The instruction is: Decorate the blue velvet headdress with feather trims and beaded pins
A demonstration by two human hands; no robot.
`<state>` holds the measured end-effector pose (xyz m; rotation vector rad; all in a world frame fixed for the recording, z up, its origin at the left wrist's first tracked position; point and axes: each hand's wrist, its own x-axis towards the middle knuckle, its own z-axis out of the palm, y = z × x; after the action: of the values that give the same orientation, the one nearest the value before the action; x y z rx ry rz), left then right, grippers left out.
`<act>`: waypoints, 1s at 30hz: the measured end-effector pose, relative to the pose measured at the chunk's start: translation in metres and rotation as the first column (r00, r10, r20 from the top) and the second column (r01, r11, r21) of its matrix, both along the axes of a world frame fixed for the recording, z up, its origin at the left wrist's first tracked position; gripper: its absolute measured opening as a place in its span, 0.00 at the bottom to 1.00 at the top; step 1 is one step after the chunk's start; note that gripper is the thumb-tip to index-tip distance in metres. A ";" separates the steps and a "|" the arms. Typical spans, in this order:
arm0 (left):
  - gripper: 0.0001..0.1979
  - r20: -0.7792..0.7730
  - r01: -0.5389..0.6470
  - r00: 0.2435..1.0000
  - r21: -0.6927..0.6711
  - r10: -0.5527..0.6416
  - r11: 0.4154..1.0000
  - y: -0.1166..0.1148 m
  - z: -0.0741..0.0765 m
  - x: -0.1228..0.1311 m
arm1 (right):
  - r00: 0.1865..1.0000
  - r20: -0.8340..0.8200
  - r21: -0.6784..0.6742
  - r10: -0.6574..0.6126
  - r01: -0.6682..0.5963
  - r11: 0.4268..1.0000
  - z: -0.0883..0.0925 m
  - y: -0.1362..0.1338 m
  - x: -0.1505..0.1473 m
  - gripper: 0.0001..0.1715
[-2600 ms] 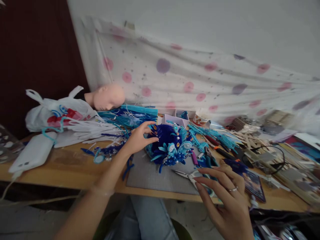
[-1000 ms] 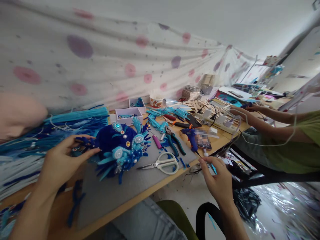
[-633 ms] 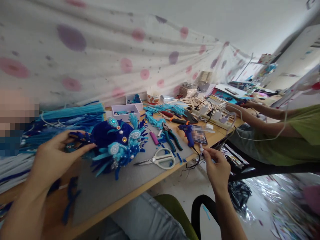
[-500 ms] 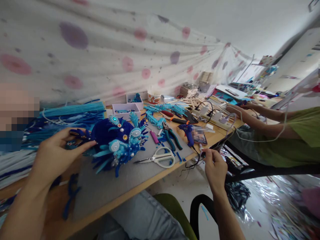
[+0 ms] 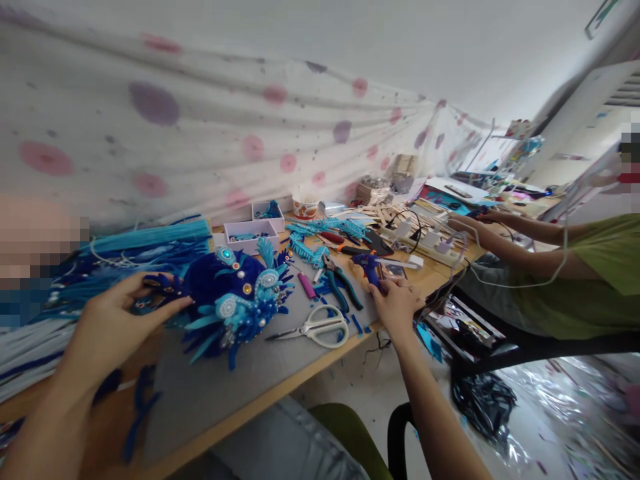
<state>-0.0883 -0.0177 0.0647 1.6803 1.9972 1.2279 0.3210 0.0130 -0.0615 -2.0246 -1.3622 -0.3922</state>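
1. On the grey mat (image 5: 260,380), in the head view, the left hand (image 5: 117,323) pinches the left edge of the blue headpiece (image 5: 227,290) between thumb and fingers.
2. The right hand (image 5: 397,303) touches the glue gun (image 5: 370,267); I cannot tell if it closes around it.
3. Scissors (image 5: 315,327) lie between both hands.

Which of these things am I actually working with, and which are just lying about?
In hand: blue headpiece, held by left hand; blue glue gun, touched by right hand.
Lying about: scissors, pliers, white boxes, cup.
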 end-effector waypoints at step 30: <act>0.25 -0.045 0.273 0.962 0.177 -0.269 0.946 0.020 -0.023 -0.029 | 0.901 0.204 0.389 0.382 -0.433 0.813 0.033 -0.053 -0.066 0.13</act>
<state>-0.1168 0.0023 0.0413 1.9817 1.6344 1.3270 0.2555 -0.0398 -0.0281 -1.3237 -1.5764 -0.5613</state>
